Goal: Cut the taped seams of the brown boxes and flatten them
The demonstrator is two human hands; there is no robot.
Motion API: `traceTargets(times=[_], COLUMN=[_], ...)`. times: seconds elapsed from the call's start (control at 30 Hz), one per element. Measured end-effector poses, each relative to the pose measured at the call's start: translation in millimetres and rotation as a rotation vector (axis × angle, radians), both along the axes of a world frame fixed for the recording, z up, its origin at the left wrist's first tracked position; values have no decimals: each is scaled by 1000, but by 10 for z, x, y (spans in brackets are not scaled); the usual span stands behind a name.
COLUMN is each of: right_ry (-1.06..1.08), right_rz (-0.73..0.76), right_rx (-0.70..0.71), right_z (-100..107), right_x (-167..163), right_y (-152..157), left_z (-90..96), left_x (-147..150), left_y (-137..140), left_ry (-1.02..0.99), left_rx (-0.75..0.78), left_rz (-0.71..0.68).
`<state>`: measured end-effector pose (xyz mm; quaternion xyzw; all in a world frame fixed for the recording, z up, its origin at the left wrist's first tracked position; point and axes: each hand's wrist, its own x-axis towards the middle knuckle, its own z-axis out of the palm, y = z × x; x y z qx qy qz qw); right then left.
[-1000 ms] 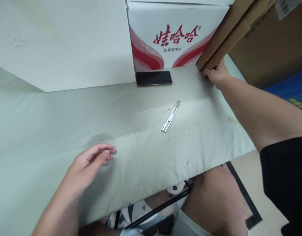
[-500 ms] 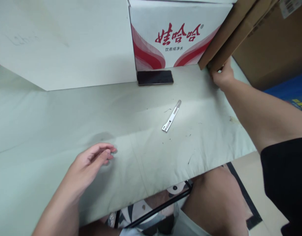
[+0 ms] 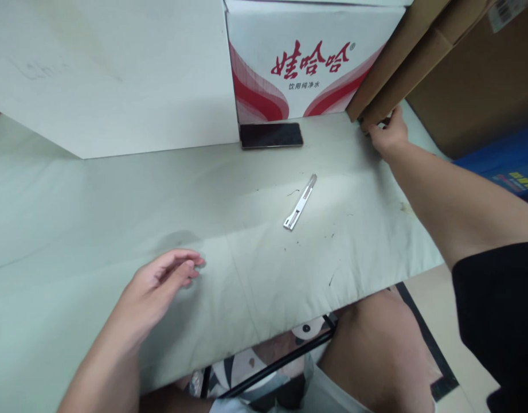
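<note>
The right hand (image 3: 390, 133) seemingly clasps slim, tilted brown cardboard (image 3: 407, 74) near its bottom, the left hand (image 3: 156, 281) curling half-open.

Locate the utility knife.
In the head view, the utility knife lies right of centre on the pale cloth, below the phone and right of the left hand.

The phone (image 3: 271, 136) lies on the cloth (image 3: 242, 223), just before the printed box (image 3: 309, 66). Left of the phone stands the white box (image 3: 139, 86). Right of it, the right hand (image 3: 390, 135) grips the cardboard's (image 3: 412, 79) lower end. Nearer than the phone lies the cutter (image 3: 300, 203); nearer still, leftward, the left hand (image 3: 160, 281) is loosely curled.
</note>
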<state>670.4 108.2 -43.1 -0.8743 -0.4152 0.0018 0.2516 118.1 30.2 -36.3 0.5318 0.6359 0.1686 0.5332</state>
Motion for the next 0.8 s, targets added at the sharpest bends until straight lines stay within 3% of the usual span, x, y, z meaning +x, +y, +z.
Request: traceTargets(times=[0.17, 0.33, 0.43, 0.53, 0.67, 0.8], right_ry=[41, -22, -83, -54, 9, 52], right_rz=[-41, 276, 514, 596, 670, 608], right_rx=[-69, -83, 57, 149, 213, 156], right_z=[86, 58, 23, 1, -19, -76], right_x=[-308, -931, -1326, -1730, -2181, -2420], right_y=[-246, -1029, -1525, -1855, -2018, -1901], left_z=[18, 97, 145, 192, 239, 259], left_x=[-11, -6, 4, 10, -12, -56], left_y=[3, -37, -64, -86, -111, -132], left_ry=[-24, -54, -59, -80, -109, -145], left_rx=[12, 30, 68, 76, 116, 142], left_rz=[-22, -64, -80, -79, -77, -62])
